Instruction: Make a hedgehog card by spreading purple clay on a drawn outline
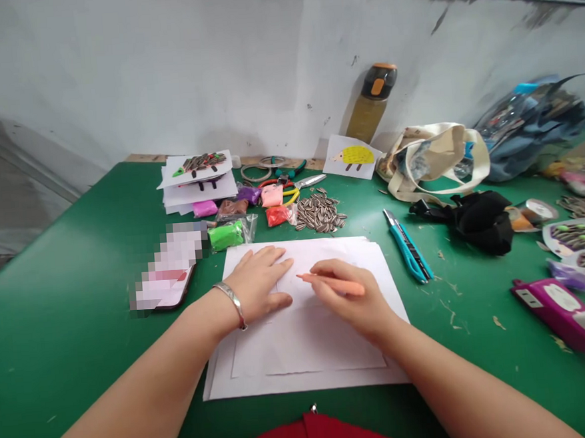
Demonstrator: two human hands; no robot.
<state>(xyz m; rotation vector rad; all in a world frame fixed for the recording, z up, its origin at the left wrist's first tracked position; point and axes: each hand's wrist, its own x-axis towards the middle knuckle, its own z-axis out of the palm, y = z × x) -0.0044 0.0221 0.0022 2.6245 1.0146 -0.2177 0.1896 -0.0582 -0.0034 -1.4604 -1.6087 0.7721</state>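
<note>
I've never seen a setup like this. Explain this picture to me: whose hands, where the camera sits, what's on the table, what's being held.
There is no machine here: these are a person's own two bare hands. The one picture comes from a camera worn on that person's head, looking forward and down.

The left hand lies spread on white paper, a bracelet at its wrist. The right hand holds an orange marker; whether its tip touches the paper is hard to tell.

Around them on the green table are a phone with a blurred-out screen, a blue utility knife, striped seeds, a bright green packet and, farther back, a yellow hedgehog drawing.
</note>
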